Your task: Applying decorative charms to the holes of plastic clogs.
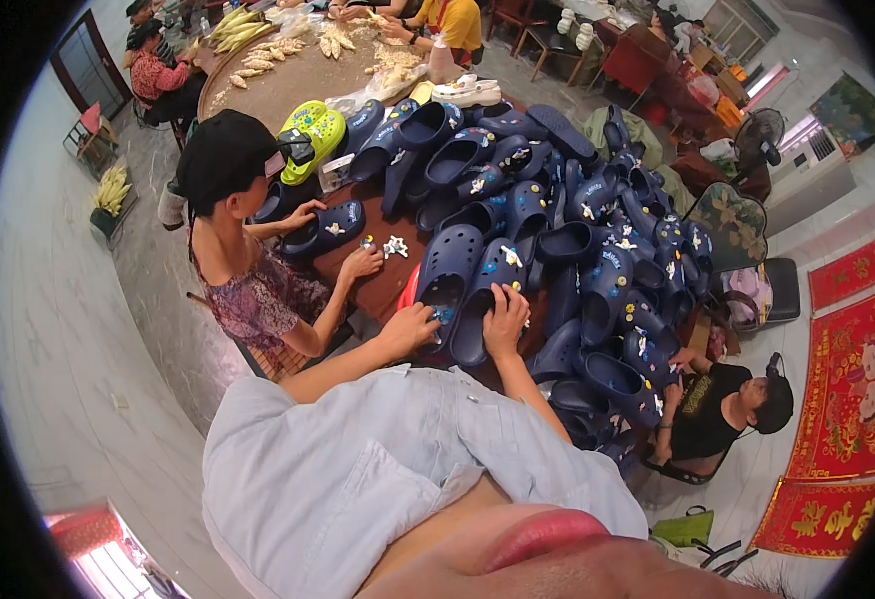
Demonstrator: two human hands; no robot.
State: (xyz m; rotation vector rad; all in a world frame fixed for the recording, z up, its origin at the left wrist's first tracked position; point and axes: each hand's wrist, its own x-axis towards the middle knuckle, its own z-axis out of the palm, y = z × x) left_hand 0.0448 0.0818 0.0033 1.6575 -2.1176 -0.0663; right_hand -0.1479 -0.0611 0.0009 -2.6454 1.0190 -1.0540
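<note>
Two navy foam clogs lie side by side at the table's near edge: a left clog with bare holes on its top, and a right clog with small white and blue charms. My right hand grips the right clog's side, fingers bent over its rim. Beside the left clog's heel opening is my left hand, its fingers drawn together near small blue and white charms. What it pinches, if anything, is too small to make out. A red object, partly hidden, sits under the left clog's edge.
A large heap of navy clogs covers the table to the right. At left, a co-worker handles a navy clog beside loose white charms. Green clogs lie farther back. Another person sits at the right.
</note>
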